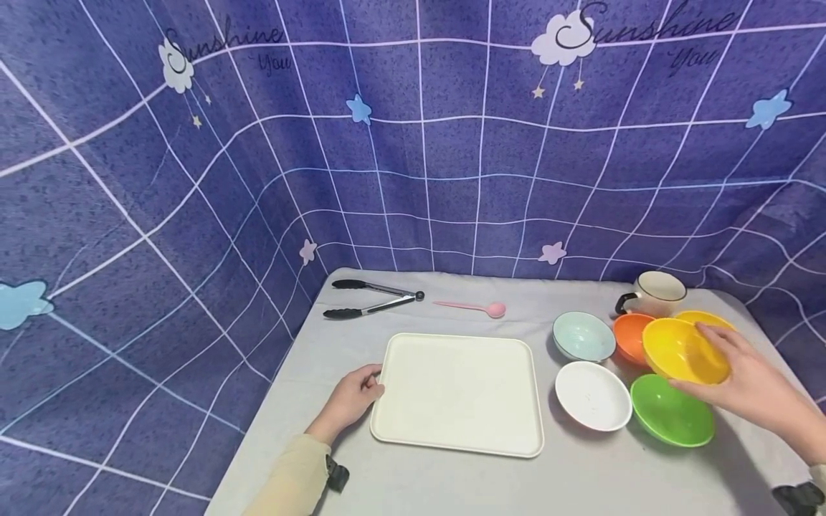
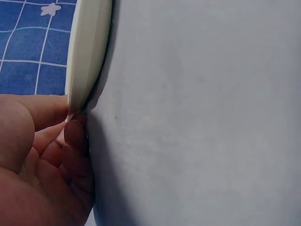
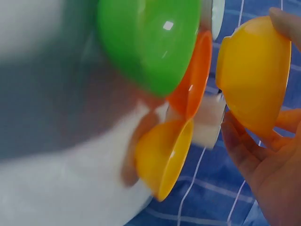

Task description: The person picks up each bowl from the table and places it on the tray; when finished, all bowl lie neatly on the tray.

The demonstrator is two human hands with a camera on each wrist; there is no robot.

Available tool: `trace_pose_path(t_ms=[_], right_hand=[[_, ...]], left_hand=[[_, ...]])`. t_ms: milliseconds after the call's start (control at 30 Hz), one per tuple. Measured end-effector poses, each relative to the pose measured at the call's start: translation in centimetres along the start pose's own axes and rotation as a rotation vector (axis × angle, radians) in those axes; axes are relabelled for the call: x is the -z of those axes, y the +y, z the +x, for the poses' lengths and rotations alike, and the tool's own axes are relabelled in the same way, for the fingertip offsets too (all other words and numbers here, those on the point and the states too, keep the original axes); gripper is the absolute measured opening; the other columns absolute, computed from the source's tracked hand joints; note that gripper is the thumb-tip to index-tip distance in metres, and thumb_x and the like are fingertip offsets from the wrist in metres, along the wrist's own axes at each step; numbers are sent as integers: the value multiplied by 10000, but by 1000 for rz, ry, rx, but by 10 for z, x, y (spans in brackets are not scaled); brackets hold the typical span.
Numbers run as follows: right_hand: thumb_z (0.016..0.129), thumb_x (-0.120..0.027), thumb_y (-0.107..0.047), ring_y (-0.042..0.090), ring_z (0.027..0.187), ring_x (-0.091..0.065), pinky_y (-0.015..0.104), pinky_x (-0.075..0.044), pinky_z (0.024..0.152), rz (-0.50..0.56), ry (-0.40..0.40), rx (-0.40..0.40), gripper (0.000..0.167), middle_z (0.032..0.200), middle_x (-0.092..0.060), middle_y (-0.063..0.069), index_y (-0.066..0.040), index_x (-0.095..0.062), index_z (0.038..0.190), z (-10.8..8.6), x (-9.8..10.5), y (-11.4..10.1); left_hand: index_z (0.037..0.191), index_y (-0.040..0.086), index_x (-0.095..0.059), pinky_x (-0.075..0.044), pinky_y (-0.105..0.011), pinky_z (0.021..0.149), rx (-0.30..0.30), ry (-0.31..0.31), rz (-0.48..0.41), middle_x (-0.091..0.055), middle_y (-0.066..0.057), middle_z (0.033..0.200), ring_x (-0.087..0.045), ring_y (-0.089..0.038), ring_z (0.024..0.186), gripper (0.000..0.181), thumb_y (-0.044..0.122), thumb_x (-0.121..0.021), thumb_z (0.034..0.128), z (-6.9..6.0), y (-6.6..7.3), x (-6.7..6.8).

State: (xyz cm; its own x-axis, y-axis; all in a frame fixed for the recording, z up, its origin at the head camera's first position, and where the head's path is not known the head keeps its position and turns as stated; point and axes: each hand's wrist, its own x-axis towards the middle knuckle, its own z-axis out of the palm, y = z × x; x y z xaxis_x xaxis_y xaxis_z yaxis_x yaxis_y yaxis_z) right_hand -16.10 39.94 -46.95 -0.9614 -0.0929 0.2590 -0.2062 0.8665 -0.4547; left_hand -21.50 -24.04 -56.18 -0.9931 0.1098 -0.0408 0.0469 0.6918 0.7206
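My right hand [image 1: 751, 369] grips a yellow bowl [image 1: 677, 351] by its rim, thumb on one side and fingers on the other. The right wrist view shows this yellow bowl [image 3: 254, 70] raised above the others. Below it are a green bowl [image 1: 674, 416], an orange bowl [image 1: 626, 337] and a second yellow bowl [image 3: 157, 153], partly hidden in the head view. At the left edge of the cream tray [image 1: 458, 394], my left hand [image 1: 351, 398] pinches the rim. In the left wrist view its thumb and curled fingers meet at the tray's edge [image 2: 87, 52].
A white bowl [image 1: 592, 396] and a pale blue bowl [image 1: 583, 337] stand right of the tray. Behind the bowls is a cream mug [image 1: 660, 292] with a black handle. Black-tipped tongs [image 1: 381, 304] and a pink spoon [image 1: 493, 309] lie along the back.
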Motion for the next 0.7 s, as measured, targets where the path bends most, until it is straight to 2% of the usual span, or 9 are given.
trace_pose_path(t_ms=[100, 200, 400, 567, 700], right_hand=[[691, -967, -396, 676, 1204, -410, 808, -321, 919, -12, -13, 39, 1210, 1453, -357, 432, 92, -305, 1578, 11, -5, -19], [685, -963, -447, 646, 1207, -431, 790, -349, 906, -33, -35, 72, 1214, 1446, -394, 402, 73, -329, 1579, 20, -12, -39], [733, -919, -538, 615, 1234, -466, 792, -368, 927, -11, -94, 126, 1181, 1509, -385, 342, 55, -348, 1580, 40, -28, -72], [743, -879, -619, 573, 1280, -468, 750, -378, 987, -23, -122, 176, 1174, 1513, -401, 317, 82, -391, 1548, 54, -43, -97], [762, -845, -658, 561, 1270, -498, 733, -410, 982, -9, -164, 220, 1173, 1517, -400, 313, 100, -396, 1537, 66, -60, -119]], left_hand=[[1395, 75, -651, -427, -324, 690, 11, 2, 1, -566, 38, 793, -498, -135, 685, 409, 158, -692, 996, -1, 1, 0], [1395, 70, -650, -426, -320, 678, 8, -2, -7, -567, 31, 797, -498, -137, 685, 410, 158, -692, 997, -2, 1, 0], [1390, 61, -654, -429, -340, 705, -5, -2, -12, -566, 28, 795, -500, -147, 684, 407, 135, -693, 992, -2, 0, 1], [1388, 69, -657, -434, -339, 707, -12, -1, -12, -568, 38, 798, -499, -136, 678, 409, 145, -695, 988, -1, -1, 0], [1396, 82, -655, -436, -324, 712, 2, 2, -4, -575, 47, 807, -502, -127, 687, 417, 169, -693, 990, -1, -2, 0]])
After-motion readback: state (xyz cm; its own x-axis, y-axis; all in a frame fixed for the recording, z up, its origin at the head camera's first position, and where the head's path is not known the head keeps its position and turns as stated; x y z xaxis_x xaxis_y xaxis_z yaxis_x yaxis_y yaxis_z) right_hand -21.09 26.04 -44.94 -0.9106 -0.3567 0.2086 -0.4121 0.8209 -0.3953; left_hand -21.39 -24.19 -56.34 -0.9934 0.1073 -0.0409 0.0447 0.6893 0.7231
